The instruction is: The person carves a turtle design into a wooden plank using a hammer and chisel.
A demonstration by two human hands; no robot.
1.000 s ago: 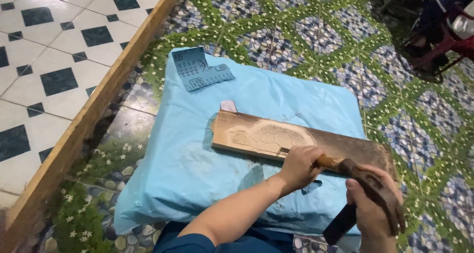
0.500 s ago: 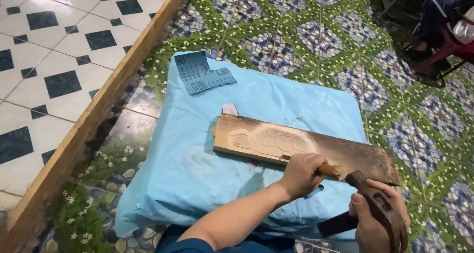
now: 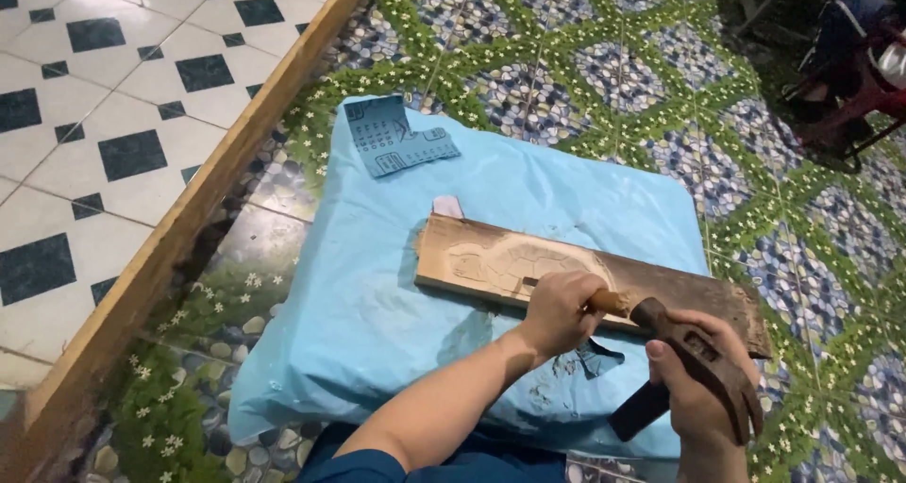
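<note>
Clenched left hand (image 3: 559, 315) grasping a chisel (image 3: 612, 302), only its rounded wooden handle end showing at the hand's 3 o'clock side; blade hidden under the fingers. Right hand (image 3: 700, 393) closed in a full grip on a mallet (image 3: 696, 368), dark brown, worn wood, its head slanting from 10 o'clock down to 4 o'clock, its darker handle jutting out toward 7 o'clock; the head's upper end sits just beside the chisel's handle end, whether touching cannot be told. Carved plank (image 3: 528, 266): long, flat, rectangular board lying at 12 o'clock of the left hand and directly under it, pale and freshly cut at its 9 o'clock end with shallow relief outlines, darker and rough toward 3 o'clock. Blue cushion (image 3: 377, 294): squarish, padded, covered in smooth light-blue plastic sheet, torn near the left wrist; carries the plank. Sandpaper piece (image 3: 396, 139): blue-grey, ragged-edged, lying flat on the cushion's 11 o'clock corner, well apart from the plank. Floor (image 3: 585, 58): glossy tiles, green lattice with blue pebble pattern. Wooden beam (image 3: 198, 200): long, running diagonally at 9 o'clock of the cushion.
</note>
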